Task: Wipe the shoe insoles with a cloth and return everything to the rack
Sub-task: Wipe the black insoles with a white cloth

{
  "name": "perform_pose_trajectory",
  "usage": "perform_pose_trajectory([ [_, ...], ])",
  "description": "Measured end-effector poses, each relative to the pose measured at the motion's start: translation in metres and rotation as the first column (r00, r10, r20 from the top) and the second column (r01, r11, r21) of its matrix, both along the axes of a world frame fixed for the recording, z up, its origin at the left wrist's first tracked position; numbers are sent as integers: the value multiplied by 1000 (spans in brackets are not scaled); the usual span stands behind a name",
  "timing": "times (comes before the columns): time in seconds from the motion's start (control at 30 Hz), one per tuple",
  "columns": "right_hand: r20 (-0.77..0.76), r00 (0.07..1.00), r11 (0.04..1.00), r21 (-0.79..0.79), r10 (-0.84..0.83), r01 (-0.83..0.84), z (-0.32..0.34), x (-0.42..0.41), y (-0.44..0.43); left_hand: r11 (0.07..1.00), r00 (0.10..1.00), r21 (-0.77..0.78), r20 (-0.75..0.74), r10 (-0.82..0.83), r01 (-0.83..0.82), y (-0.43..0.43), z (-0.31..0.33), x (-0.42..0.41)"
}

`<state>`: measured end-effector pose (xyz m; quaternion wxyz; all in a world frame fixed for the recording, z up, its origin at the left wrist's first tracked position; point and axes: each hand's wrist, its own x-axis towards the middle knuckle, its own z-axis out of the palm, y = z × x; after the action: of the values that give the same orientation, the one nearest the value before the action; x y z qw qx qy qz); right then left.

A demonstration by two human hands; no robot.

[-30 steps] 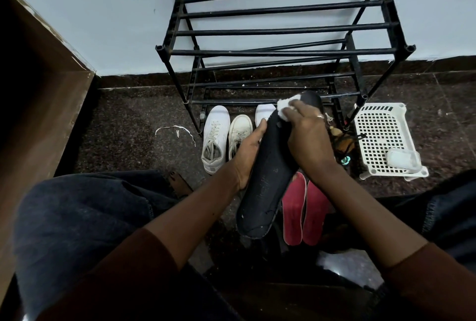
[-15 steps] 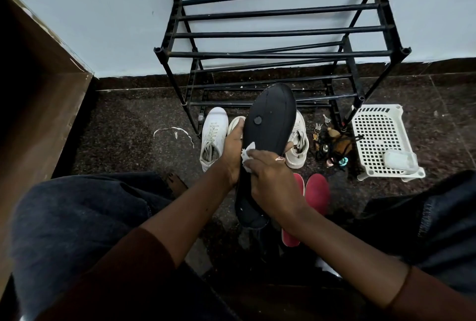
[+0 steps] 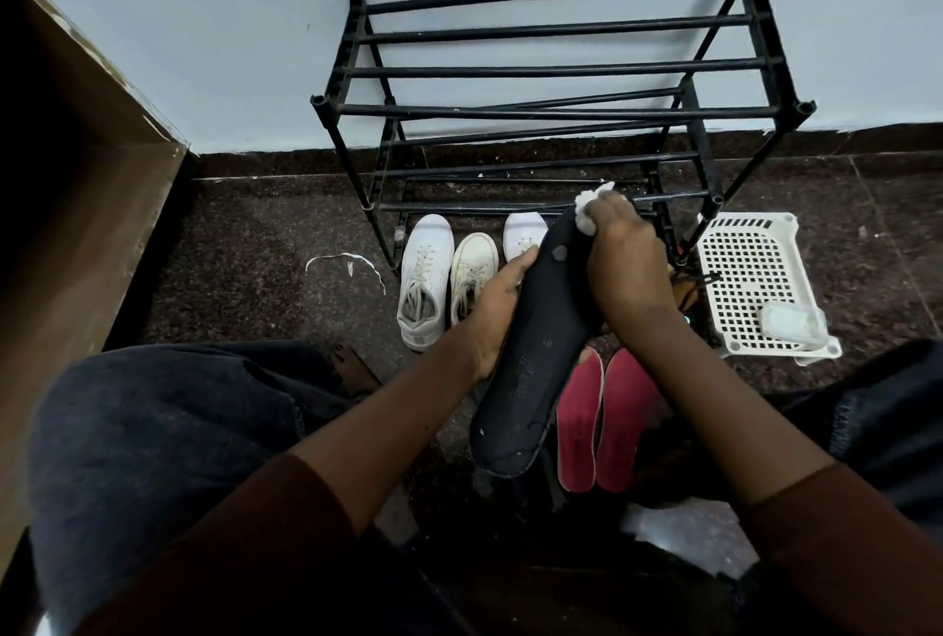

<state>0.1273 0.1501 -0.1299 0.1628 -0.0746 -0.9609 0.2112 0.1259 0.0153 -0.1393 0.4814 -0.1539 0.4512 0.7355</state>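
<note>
Floor: dark speckled stone floor (image 3: 245,247), with a brown wooden panel (image 3: 76,207) far out left of the hands.
Sneakers: white lace-up sneakers (image 3: 424,278) lined up just left of the left hand, toes toward the rack.
Left hand: left hand (image 3: 497,314) grips the long black insole (image 3: 530,360) by its left edge, holding it tilted off the floor.
Right hand: right hand (image 3: 625,273) is clamped on a crumpled white cloth (image 3: 587,212), pressing it onto the insole's far tip.
Rack: black metal tube rack (image 3: 551,71) stands beyond both hands.
Red insoles: pair of red insoles (image 3: 602,421) lie flat on the floor below the right wrist.
Basket: white perforated plastic basket (image 3: 750,278) sits right of the right hand.
</note>
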Motion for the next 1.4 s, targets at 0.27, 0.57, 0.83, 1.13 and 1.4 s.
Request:
perform_pose_trajectory([
  [0.27,-40,996,990,-113,75,-79,9,-7,-28,998,997,16,-38,65,-64,-7,-7,-9],
  [0.57,-80,962,961,-76,259,-265,4,-6,-39,989,985,55,-94,143,-138,-13,-7,-18],
  [0.83,-100,995,999,-25,26,-29,25,-37,-21,989,994,112,-44,100,-95,-10,-4,-22],
  [1.13,-59,941,926,-163,335,-340,-4,33,-75,960,958,54,-67,279,-276,-18,-4,-28],
  [1.4,-105,905,909,-28,412,-417,0,34,-67,951,951,60,-49,305,-302,-18,-1,-29],
])
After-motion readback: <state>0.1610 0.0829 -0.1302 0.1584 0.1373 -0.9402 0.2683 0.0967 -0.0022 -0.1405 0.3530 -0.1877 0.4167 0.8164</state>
